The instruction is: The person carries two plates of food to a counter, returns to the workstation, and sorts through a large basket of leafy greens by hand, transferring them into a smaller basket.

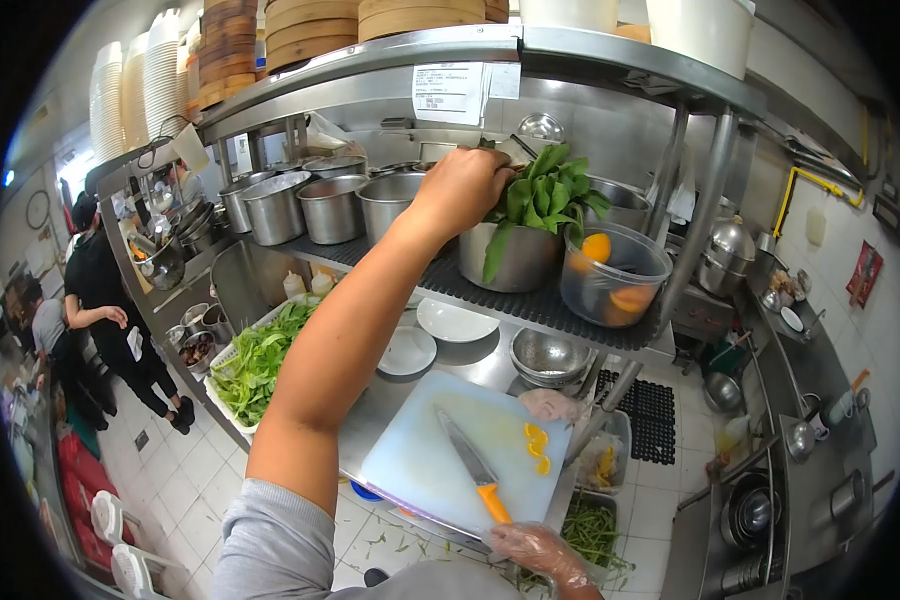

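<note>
Bare and raised to the shelf, my left hand (462, 190) has its fingers bent down at the left side of leafy greens (545, 195) standing in a metal pot (508, 258); its fingertips are hidden. My right hand (532, 548), in a clear plastic glove, is low beside the end of the orange knife handle (492, 503); whether it touches the handle is unclear. The knife blade (464, 447) lies flat on a pale cutting board (460, 425). Orange slices (537, 447) rest at the board's right side. A clear tub (615, 275) with orange pieces stands right of the pot.
Several metal pots (332, 208) line the shelf's left part. White plates (457, 320) and metal bowls (550, 355) sit beneath the shelf. A basket of greens (265, 365) is at left. Two people (100, 290) stand far left. A steel shelf post (698, 215) rises at right.
</note>
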A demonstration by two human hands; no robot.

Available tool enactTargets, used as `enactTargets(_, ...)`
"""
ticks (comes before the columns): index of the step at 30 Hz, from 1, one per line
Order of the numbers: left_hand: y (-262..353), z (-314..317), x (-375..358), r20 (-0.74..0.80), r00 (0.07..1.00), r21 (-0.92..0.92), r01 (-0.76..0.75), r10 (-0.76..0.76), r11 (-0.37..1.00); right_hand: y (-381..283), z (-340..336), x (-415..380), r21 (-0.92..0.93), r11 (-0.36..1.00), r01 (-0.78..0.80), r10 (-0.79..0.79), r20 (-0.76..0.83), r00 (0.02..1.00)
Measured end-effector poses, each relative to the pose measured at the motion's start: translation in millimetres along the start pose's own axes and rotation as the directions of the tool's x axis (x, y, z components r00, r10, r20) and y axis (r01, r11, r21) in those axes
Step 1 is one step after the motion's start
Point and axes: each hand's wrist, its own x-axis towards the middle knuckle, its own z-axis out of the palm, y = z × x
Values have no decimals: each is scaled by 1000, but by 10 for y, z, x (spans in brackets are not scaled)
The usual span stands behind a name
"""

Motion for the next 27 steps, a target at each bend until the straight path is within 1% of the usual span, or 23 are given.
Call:
enactTargets(1, -26, -21, -17, 11, 1000, -59, -28, 29, 998, -64, -55, 22, 43, 996, -80, 79, 36, 996)
enactTargets(2, -36, -49, -60, 10, 1000, -53, -22, 23, 998, -129, -116, 43, 81, 984, -160, 154, 77, 985)
enactTargets(3, -35, -77, -124, -118, 990, -44, -87, 82, 995, -204, -192, 63, 80, 985, -154, 147, 83, 986)
enactTargets(4, -34, -111, -179, -243, 960, -25, -152, 142, 988, -287, -270, 85, 123, 975, -183, 173, 83, 981)
enactTargets(5, -35, -161, -221, -242, 960, -17, -148, 140, 989, -329, -302, 105, 167, 963, -211, 199, 83, 976)
enactTargets(6, -37, -221, -269, -274, 961, -148, -9, -32, 989, -314, -283, 112, 167, 964, -205, 192, 90, 977)
enactTargets(7, -64, -281, -319, -282, 937, -278, 127, -208, 952, -286, -246, 109, 164, 970, -181, 171, 72, 983)
enactTargets(8, -174, -335, -302, -131, 920, -447, 279, -370, 850, -267, -229, 116, 157, 975, -155, 149, 52, 987)
enactTargets(9, -208, -360, -263, -138, 917, -442, 280, -373, 852, -256, -224, 127, 153, 977, -148, 141, 56, 988)
enactTargets(10, -205, -381, -231, -67, 891, -718, 269, -448, 642, -256, -220, 121, 189, 967, -172, 162, 70, 984)
enactTargets(11, -208, -414, -196, 22, 870, -908, 224, -493, 355, -254, -235, 132, 222, 955, -195, 180, 85, 980)
enactTargets(12, -224, -470, -152, 121, 903, -949, 227, -412, 218, -262, -257, 159, 216, 958, -187, 172, 87, 981)
enactTargets(13, -202, -506, -96, 114, 902, -949, 223, -417, 224, -293, -279, 175, 202, 961, -187, 170, 101, 980)
enactTargets(15, -127, -507, 54, 269, 844, -962, 261, -465, -81, -358, -316, 217, 185, 966, -181, 161, 121, 980)
enactTargets(16, -158, -474, 158, 326, 793, -945, 252, -515, -210, -396, -336, 237, 182, 960, -211, 185, 151, 971)
enactTargets(17, -188, -454, 231, 323, 790, -946, 249, -521, -209, -432, -353, 254, 179, 954, -242, 211, 180, 961)
enactTargets(18, -215, -425, 287, 335, 772, -940, 239, -540, -242, -473, -363, 266, 179, 953, -244, 211, 186, 960)
enactTargets(20, -277, -394, 362, 344, 746, -936, 223, -570, -273, -532, -376, 286, 308, 852, -423, 356, 253, 900)
enactTargets(21, -316, -369, 349, 347, 744, -935, 225, -571, -275, -521, -367, 278, 309, 850, -426, 357, 255, 898)
enactTargets(24, -352, -369, 215, 279, 775, -958, 183, -568, -220, -485, -344, 242, 337, 849, -407, 339, 244, 909)
enactTargets(25, -331, -338, 96, 289, 774, -955, 193, -563, -225, -483, -381, 245, 281, 899, -335, 292, 185, 938)
enactTargets(26, -281, -300, -90, 217, 841, -973, 143, -495, -183, -471, -403, 231, 218, 941, -261, 236, 130, 963)
enactTargets(27, -207, -258, -312, 140, 896, -986, 88, -422, -142, -459, -409, 192, 225, 939, -262, 237, 134, 962)
